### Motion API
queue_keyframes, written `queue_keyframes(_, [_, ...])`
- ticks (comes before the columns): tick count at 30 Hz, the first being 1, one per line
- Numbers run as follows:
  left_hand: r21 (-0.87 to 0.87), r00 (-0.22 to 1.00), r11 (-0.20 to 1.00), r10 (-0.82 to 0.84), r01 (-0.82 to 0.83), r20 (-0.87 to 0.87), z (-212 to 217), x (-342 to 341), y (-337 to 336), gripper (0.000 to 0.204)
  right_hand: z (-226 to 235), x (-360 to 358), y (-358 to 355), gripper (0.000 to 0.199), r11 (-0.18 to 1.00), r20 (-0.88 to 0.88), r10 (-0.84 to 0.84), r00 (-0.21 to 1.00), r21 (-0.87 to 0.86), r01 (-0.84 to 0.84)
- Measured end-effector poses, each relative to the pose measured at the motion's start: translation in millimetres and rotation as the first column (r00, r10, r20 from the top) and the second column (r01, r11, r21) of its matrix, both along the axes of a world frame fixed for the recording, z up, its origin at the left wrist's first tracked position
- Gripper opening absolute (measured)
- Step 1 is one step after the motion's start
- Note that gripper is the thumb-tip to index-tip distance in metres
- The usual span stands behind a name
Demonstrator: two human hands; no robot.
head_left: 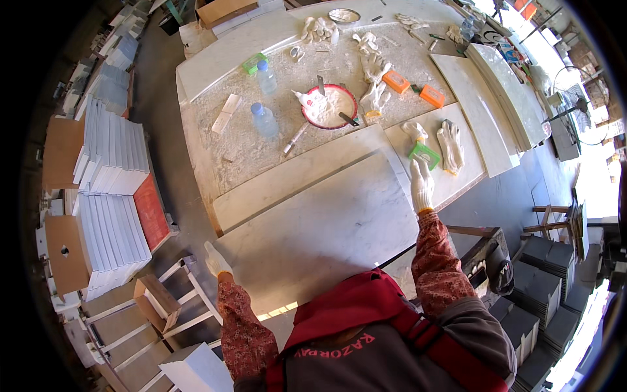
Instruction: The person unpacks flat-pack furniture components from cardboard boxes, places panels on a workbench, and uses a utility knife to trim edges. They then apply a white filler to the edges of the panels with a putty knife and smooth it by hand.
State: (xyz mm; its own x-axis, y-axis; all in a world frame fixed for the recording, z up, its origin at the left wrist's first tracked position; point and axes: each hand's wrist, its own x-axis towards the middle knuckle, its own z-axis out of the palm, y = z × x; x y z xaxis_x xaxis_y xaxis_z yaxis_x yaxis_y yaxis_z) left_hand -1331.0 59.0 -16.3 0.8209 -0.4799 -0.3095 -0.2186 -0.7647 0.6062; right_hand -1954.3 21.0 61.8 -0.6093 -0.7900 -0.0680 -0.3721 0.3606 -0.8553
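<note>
A wide pale slab with grey, marble-like veins (pixel 326 215) lies in front of me, its near edge close to my body. At its left end my left hand (pixel 217 260), in a white knit glove, holds the edge. My right hand (pixel 422 186), gloved likewise, grips the right edge with fingers pointing away from me; their undersides are hidden. Just beyond those fingertips lies a green box (pixel 425 157), with a loose white glove (pixel 450 147) to its right. Behind the slab is another pale slab (pixel 300 166).
On the dusty worktable (pixel 215 153) are a red-rimmed bowl (pixel 339 99) of white paste with scrapers, water bottles (pixel 264 121), orange boxes (pixel 432 95) and several gloves. More slabs (pixel 499 98) are stacked right. White panels (pixel 111 228) stand left; a fan (pixel 578 104) is far right.
</note>
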Motion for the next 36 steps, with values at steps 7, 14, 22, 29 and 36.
queue_keyframes(7, [0.069,0.92,0.922,-0.385,0.381,0.072,22.7,25.9,30.4,0.063,-78.3,22.3,197.5,0.05,0.888,0.332,-0.449,0.83,0.268,0.373])
queue_keyframes(14, [0.114,0.838,0.849,-0.527,0.515,0.142,41.1,-12.8,27.5,0.06,-87.6,72.6,196.9,0.034,0.874,0.634,-0.485,0.602,0.352,0.334])
queue_keyframes(22, [0.191,0.801,0.813,-0.578,0.55,0.155,38.7,-32.8,-13.9,0.058,-65.6,47.1,148.6,0.047,0.907,0.447,-0.375,0.812,0.357,0.222])
queue_keyframes(29, [-0.022,0.829,0.829,-0.558,0.559,0.035,22.2,-27.2,-4.0,0.052,16.2,-36.3,89.0,0.057,0.613,0.025,0.163,0.986,0.781,-0.121])
queue_keyframes(36, [-0.147,0.921,0.91,-0.381,0.389,0.08,18.1,-37.4,52.4,0.058,-31.6,-143.3,-15.3,0.041,0.916,-0.684,0.023,0.729,0.306,0.258])
